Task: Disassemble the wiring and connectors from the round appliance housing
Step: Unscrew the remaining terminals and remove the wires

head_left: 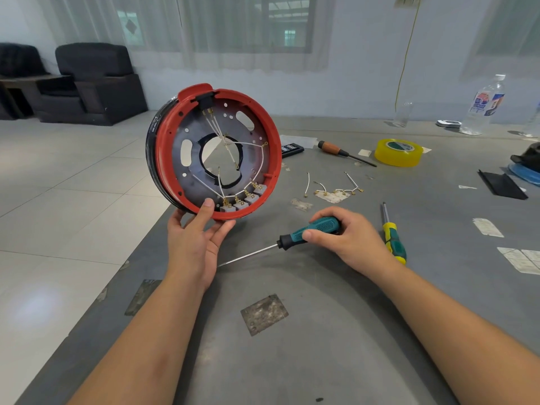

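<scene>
Partway, I judge: loose wires [333, 188] lie mid-counter, more stay in the housing [214, 152] my left hand [194, 238] clamps; right hand [346, 238] grips a screwdriver [306, 230].

Your left hand [198, 241] covers the near rim of the round housing [163, 133]; your fingers behind it are unseen. Your right hand [347, 241] hides the rear of the teal screwdriver [309, 229]. The dark object [527, 159] and blue disc [526, 175] on the far right of the counter [321, 331] are cut by the edge. The bottle [486, 103] label is unreadable.
</scene>
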